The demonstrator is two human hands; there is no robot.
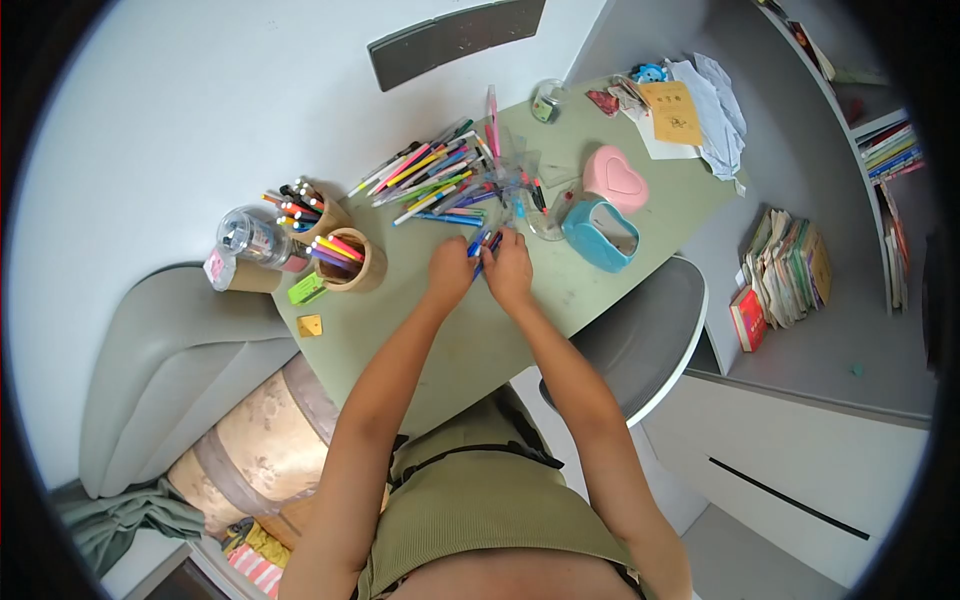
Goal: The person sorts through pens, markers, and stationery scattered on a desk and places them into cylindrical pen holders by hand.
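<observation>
In the middle of the frame we see both hands close together on the green desk (420, 340). The left hand (449, 272) and the right hand (508, 268) both have their fingers curled shut around a little bunch of blue pens (483, 244). The bunch pokes out above the fingers, just above the middle of the frame, and it sits right at the near edge of the big pile of pens (440, 175) spread out higher up on the desk. We think these pens are light and stiff, so they will not bend. They look smooth and round, so we guess they can roll away or slip out of a bunch if we hold them loosely. It seems best to pinch them around the middle, all lined up the same way, with the fingers wrapped snugly around them. To the left of the hands stands a round wooden cup (352, 260) full of colored pens, with a second cup (312, 210) of markers behind it and a clear jar (250, 236) beside that. To the right of the hands we see a blue holder (602, 236) and a pink heart box (615, 178). In the upper right of the frame a yellow booklet (672, 112) lies on some papers.
</observation>
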